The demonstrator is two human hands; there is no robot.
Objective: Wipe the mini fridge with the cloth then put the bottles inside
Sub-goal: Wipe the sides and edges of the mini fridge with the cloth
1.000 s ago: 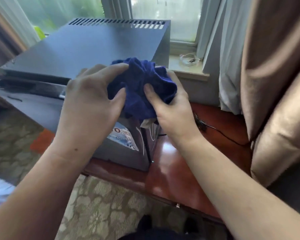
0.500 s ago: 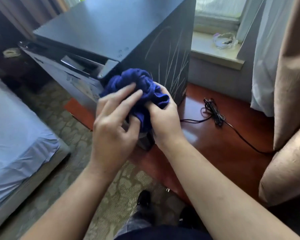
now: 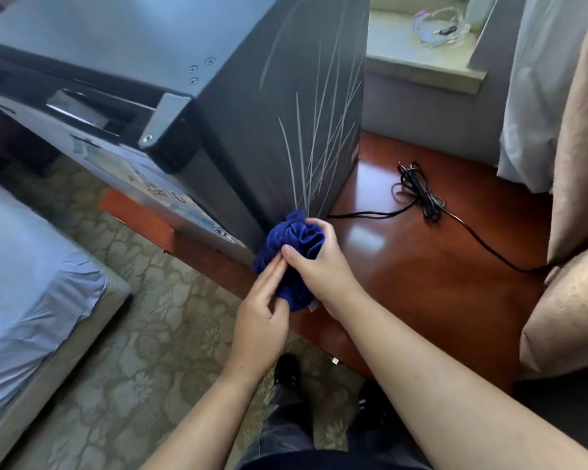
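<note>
The dark grey mini fridge (image 3: pixel 252 106) stands on a reddish wooden stand (image 3: pixel 421 266), its right side marked with pale grass lines. A bunched dark blue cloth (image 3: pixel 292 242) is pressed against the fridge's lower front corner. My right hand (image 3: pixel 319 266) grips the cloth from the right. My left hand (image 3: pixel 262 320) holds its lower left part with the fingers laid flat on it. The fridge door (image 3: pixel 92 154) faces left with a slight gap at its top edge. No bottles are in view.
A black power cord (image 3: pixel 418 195) lies coiled on the stand right of the fridge. A bed with a pale blue sheet (image 3: pixel 24 283) is at the left. Beige curtains (image 3: pixel 577 164) hang at the right, and patterned carpet (image 3: pixel 143 351) lies below.
Both hands have carried the cloth down from the fridge's top edge to its lower front corner. My view has tilted downward, showing more floor and my legs.
</note>
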